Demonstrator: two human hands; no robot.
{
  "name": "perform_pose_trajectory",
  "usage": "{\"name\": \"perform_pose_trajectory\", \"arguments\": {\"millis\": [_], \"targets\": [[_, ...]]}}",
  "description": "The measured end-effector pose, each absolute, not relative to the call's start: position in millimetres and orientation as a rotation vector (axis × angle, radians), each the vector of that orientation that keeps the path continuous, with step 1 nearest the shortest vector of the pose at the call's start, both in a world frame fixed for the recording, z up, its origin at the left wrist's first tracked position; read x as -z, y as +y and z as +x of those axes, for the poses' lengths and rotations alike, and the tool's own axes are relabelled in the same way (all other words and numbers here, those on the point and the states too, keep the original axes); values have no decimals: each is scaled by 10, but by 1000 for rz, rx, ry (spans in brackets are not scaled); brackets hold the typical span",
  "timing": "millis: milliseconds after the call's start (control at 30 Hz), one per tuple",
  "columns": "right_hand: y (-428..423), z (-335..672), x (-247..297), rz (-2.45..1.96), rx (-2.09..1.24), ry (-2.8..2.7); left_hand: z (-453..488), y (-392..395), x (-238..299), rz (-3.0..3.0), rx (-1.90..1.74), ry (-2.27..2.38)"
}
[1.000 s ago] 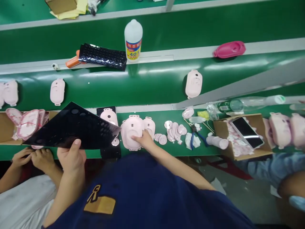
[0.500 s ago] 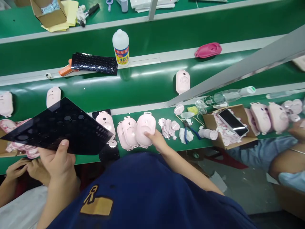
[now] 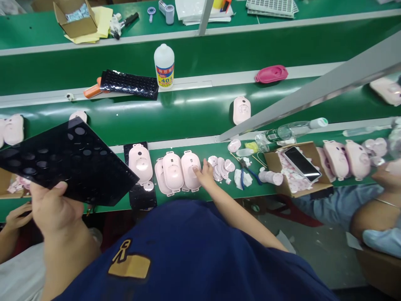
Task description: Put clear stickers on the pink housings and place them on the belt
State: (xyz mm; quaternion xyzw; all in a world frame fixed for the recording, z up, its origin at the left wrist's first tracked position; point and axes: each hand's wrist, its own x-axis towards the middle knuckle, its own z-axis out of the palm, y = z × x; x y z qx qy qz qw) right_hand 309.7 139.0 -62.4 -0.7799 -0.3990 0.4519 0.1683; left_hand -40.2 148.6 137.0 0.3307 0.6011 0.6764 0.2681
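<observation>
1. Head view, left hand (image 3: pixel 54 205): closed on the near edge of a black perforated sheet (image 3: pixel 67 161), thumb on top, fingers hidden under it. The sheet is held tilted above the near bench, its far corner overlapping the green conveyor belt (image 3: pixel 194 110).
2. Head view, right hand (image 3: pixel 205 173): fingers spread and laid flat, fingertips touching the right-hand pink housing (image 3: pixel 191 169). It grips nothing.
3. That housing lies on the near bench, in a row with two more pink housings (image 3: pixel 171 171) just to its left, all touching or overlapping.
4. A further pink shell (image 3: pixel 140 162) sits on a black tray (image 3: pixel 141 196) left of that row, beside the sheet's right corner.
5. A heap of small pale discs (image 3: pixel 221 166) lies just right of the right hand; blue-handled pliers (image 3: pixel 249 171) lie beyond them.
6. An open cardboard box (image 3: pixel 294 169) farther right carries a phone (image 3: pixel 301 162) on top.
7. On the belt, one pink unit (image 3: pixel 241 110) lies alone, well apart from the hands.
8. Behind the belt stand a white bottle (image 3: pixel 163 66) and a black blister strip (image 3: pixel 129 83); a magenta cover (image 3: pixel 271 74) rests on the rail.
9. Another person's hand (image 3: pixel 17 215) shows at the lower left; a co-worker's sleeve (image 3: pixel 341 200) at right.
</observation>
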Motion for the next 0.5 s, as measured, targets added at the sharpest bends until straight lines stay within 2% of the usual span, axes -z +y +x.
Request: {"name": "perform_pose_trajectory", "arguments": {"millis": [67,233,333,500], "targets": [[1373,3086,387,-2064,-1220,-1261,-295,1378,-1289,1013,-1766,1486],[1281,2941,-296,-1043,-1454,-1543,376,1051,-1084,1186,-1203,1304],[1235,2995,-416,-1082,-1400,-1348,636,1040,-889,1211,-1013,1226],[1186,3366,-201,-1368,-1146,-857,190,1365,-236,1099,-1141,1613]]}}
